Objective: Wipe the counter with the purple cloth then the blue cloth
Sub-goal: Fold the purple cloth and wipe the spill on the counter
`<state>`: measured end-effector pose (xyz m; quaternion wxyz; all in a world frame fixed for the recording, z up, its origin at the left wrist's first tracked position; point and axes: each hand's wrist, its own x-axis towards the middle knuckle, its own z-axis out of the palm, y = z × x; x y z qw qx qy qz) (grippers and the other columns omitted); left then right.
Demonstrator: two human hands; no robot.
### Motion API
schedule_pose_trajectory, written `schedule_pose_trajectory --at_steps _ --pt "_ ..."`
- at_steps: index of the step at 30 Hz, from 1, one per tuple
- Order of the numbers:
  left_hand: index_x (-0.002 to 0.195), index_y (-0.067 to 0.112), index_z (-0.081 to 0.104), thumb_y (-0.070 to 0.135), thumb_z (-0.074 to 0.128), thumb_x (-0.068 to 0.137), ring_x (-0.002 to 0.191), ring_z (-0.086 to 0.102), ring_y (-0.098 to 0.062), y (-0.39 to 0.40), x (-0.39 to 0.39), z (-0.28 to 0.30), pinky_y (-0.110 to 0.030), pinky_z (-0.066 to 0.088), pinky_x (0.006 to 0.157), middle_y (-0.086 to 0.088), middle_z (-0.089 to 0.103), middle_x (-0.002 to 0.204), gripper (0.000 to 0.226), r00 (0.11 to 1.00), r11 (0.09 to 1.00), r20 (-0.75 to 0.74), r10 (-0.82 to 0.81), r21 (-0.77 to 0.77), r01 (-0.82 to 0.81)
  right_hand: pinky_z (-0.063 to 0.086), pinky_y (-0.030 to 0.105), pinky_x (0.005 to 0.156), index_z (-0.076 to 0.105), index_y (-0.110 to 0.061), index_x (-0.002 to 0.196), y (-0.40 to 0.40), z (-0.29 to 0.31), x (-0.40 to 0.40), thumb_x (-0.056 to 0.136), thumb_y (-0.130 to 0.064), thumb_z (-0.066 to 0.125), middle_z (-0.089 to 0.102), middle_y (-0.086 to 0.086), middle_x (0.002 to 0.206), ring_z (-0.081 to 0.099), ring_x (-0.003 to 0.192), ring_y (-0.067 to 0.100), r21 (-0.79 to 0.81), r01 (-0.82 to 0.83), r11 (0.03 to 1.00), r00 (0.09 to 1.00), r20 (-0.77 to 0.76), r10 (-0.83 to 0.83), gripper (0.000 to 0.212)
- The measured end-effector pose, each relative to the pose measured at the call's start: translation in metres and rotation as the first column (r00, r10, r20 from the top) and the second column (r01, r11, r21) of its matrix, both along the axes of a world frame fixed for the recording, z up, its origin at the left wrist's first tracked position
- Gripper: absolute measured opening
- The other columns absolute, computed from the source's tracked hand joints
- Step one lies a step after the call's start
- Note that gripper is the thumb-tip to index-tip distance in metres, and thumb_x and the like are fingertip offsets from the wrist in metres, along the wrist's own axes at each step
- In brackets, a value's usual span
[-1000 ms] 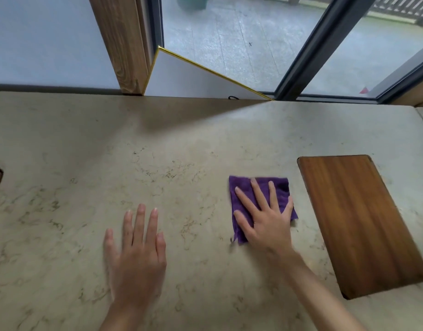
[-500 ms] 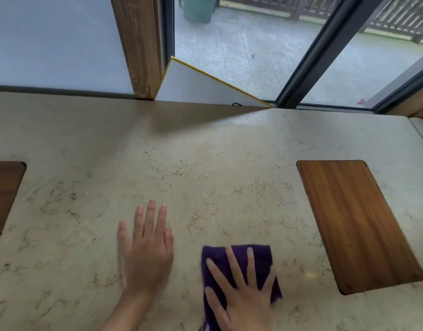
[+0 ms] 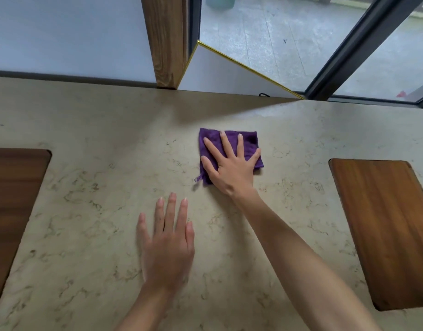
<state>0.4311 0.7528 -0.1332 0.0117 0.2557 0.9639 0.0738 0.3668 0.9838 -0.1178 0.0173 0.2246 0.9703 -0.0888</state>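
A folded purple cloth [image 3: 249, 142] lies flat on the beige marble counter [image 3: 98, 187], past its middle toward the window. My right hand [image 3: 229, 170] presses down on the cloth with the palm flat and the fingers spread, covering most of it. My left hand [image 3: 167, 242] rests flat on the bare counter, nearer to me and to the left of the cloth, holding nothing. No blue cloth is in view.
A brown wooden panel [image 3: 382, 230] is set into the counter at the right, and another wooden panel [image 3: 12, 199] at the left edge. Behind the counter stand a wooden post [image 3: 166, 44] and a dark window frame [image 3: 356, 46].
My right hand has pushed the purple cloth away from me, from the near edge toward the back of the counter. My left hand has stayed flat on the counter.
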Motion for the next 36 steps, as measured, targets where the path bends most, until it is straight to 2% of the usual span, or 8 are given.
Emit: schedule_pose_trajectory --at_steps 7,11,22,26,28,31,33,36 --pt "0.159 0.026 0.017 0.04 0.019 0.104 0.155 0.019 -0.025 -0.002 -0.001 0.006 -0.06 0.015 0.123 -0.003 0.019 0.169 0.057 1.0 1.0 0.004 -0.01 -0.016 0.01 0.01 0.079 0.109 0.021 -0.055 0.15 -0.081 0.002 0.161 0.095 -0.068 0.031 0.02 -0.009 0.166 0.013 0.153 0.035 0.051 0.047 0.998 0.998 -0.054 -0.045 0.058" --pt "0.159 0.027 0.015 0.042 0.016 0.103 0.156 0.014 -0.022 -0.002 0.0 0.007 -0.06 0.013 0.123 -0.001 0.017 0.169 0.058 1.0 1.0 0.024 -0.003 0.003 0.003 0.014 0.081 0.106 0.02 -0.054 0.151 -0.131 0.002 0.237 0.094 -0.069 0.027 0.017 -0.005 0.167 0.015 0.152 0.039 0.09 0.062 0.994 0.996 0.06 -0.067 0.059" --pt "0.159 0.03 0.011 0.044 0.01 0.103 0.157 0.007 -0.021 -0.003 0.003 0.006 -0.059 0.008 0.125 0.002 0.01 0.17 0.058 0.996 0.999 0.087 -0.005 0.04 0.001 0.012 0.084 0.105 0.017 -0.053 0.152 -0.146 0.007 0.259 0.095 -0.07 0.025 0.013 -0.004 0.168 0.01 0.152 0.04 -0.005 0.098 0.995 0.987 0.125 -0.097 0.06" --pt "0.154 0.023 0.033 0.039 0.022 0.1 0.155 0.019 -0.023 -0.005 0.001 0.024 -0.057 0.011 0.125 -0.006 0.02 0.168 0.057 0.984 0.992 0.177 0.006 0.126 -0.029 -0.001 0.08 0.109 0.01 -0.057 0.15 -0.145 0.019 0.26 0.096 -0.07 0.017 0.006 -0.009 0.168 -0.001 0.154 0.036 -0.108 0.1 0.989 0.987 0.137 -0.085 0.056" --pt "0.14 0.019 0.051 0.034 0.031 0.102 0.146 0.036 -0.027 -0.012 0.006 0.033 -0.056 0.025 0.122 -0.011 0.032 0.163 0.045 0.975 0.967 0.223 0.008 0.246 -0.064 -0.013 0.069 0.115 0.01 -0.064 0.146 -0.136 0.026 0.266 0.095 -0.073 0.014 -0.003 -0.022 0.165 -0.016 0.153 0.019 -0.245 0.117 0.962 0.992 0.072 -0.103 0.053" --pt "0.123 0.031 0.065 0.044 0.05 0.097 0.122 0.051 -0.022 -0.026 0.032 0.045 -0.048 0.047 0.104 0.001 0.045 0.142 0.032 0.95 0.917 0.31 -0.042 0.39 -0.087 0.021 0.051 0.122 0.052 -0.052 0.134 -0.113 0.041 0.281 0.095 -0.071 0.028 0.033 -0.03 0.153 0.021 0.146 -0.004 -0.414 0.194 0.89 0.957 -0.121 -0.265 0.049" --pt "0.117 0.04 0.068 0.05 0.058 0.092 0.107 0.051 -0.014 -0.033 0.056 0.049 -0.038 0.05 0.094 0.009 0.045 0.125 0.029 0.939 0.924 0.315 -0.138 0.381 0.008 0.048 0.04 0.104 0.069 -0.039 0.119 -0.095 0.047 0.294 0.094 -0.061 0.049 0.06 -0.022 0.131 0.052 0.122 -0.001 -0.458 0.227 0.859 0.894 -0.252 -0.371 0.039" --pt "0.127 0.05 0.061 0.054 0.065 0.086 0.105 0.047 -0.011 -0.031 0.087 0.05 -0.029 0.05 0.089 0.012 0.037 0.121 0.041 0.881 0.932 0.419 -0.22 0.356 0.064 0.05 0.028 0.085 0.07 -0.04 0.117 -0.072 0.046 0.311 0.085 -0.054 0.066 0.054 -0.017 0.107 0.053 0.099 0.003 -0.473 0.223 0.852 0.902 -0.231 -0.364 0.036"
